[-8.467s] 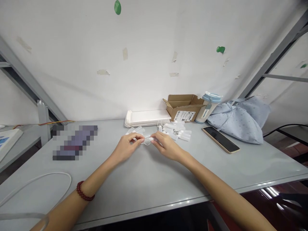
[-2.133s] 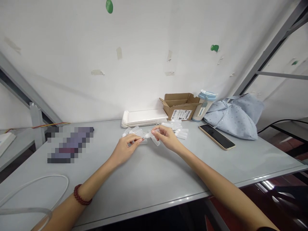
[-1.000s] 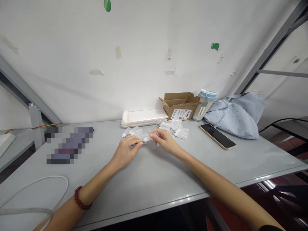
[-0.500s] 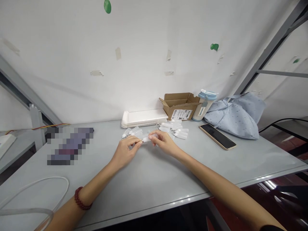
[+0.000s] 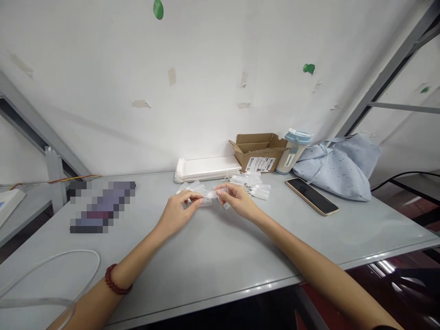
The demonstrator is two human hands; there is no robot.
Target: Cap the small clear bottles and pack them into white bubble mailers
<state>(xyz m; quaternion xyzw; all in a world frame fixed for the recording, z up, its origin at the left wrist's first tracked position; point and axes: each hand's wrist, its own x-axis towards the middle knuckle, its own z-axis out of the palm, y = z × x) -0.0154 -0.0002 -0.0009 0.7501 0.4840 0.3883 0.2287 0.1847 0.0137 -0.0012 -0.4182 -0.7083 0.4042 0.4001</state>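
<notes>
My right hand (image 5: 237, 200) is closed on a small translucent white bottle (image 5: 212, 195), gripped between thumb and fingers with its narrow end pointing left. My left hand (image 5: 178, 211) faces it, thumb and forefinger brought together close to that narrow end; whatever they pinch is too small to make out. Several similar small bottles (image 5: 260, 191) lie in a heap behind and to the right of my right hand. More of them (image 5: 195, 185) lie just beyond my left fingers, partly hidden by the hand.
Against the wall stand a stack of flat white boxes (image 5: 209, 168), an open cardboard box (image 5: 261, 158) and a blue-lidded cup (image 5: 292, 153). To the right lie a phone (image 5: 311, 196) and a light blue cloth bag (image 5: 338, 169). A pale cable (image 5: 92, 252) loops at front left.
My left fingertips have come slightly away from the bottle's narrow end, which now shows between the hands. The view has shifted a little.
</notes>
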